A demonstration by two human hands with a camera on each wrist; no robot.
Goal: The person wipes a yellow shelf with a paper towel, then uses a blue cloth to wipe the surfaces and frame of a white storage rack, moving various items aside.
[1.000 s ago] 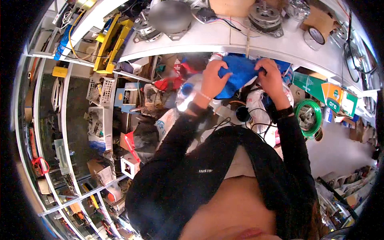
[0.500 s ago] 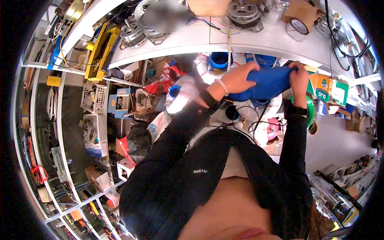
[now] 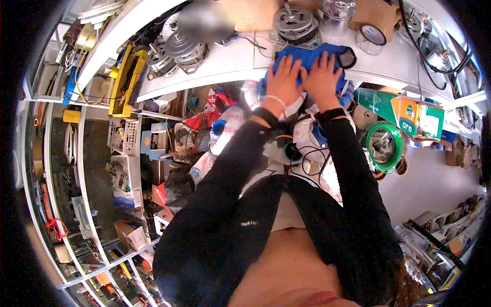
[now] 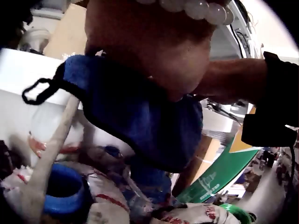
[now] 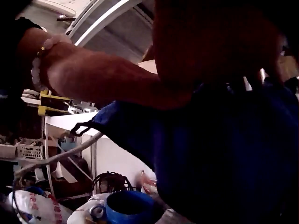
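Note:
A blue cloth (image 3: 307, 54) with black edging lies over the front edge of the white worktop, its near part hanging down. My left hand (image 3: 284, 84), wearing a bead bracelet, rests palm down on it with fingers straight and spread. Close beside it, my right hand (image 3: 322, 82) lies flat on the same cloth, fingers also extended. In the left wrist view, a black hanging loop (image 4: 38, 91) sticks out from one corner of the cloth (image 4: 135, 112). The dark underside of the cloth (image 5: 224, 154) fills much of the right wrist view.
Metal motors (image 3: 295, 24) stand on the worktop (image 3: 230, 66) behind the cloth, with a tape roll (image 3: 372, 36) to the right. Below the edge are white sacks with blue-rimmed openings (image 4: 65, 186), a green wire coil (image 3: 383, 146) and a green box (image 3: 378, 104). Shelves line the left.
The cloth was bunched, then held stretched between both hands below the worktop edge. Now it lies on the worktop, and both hands have moved together and flattened onto it.

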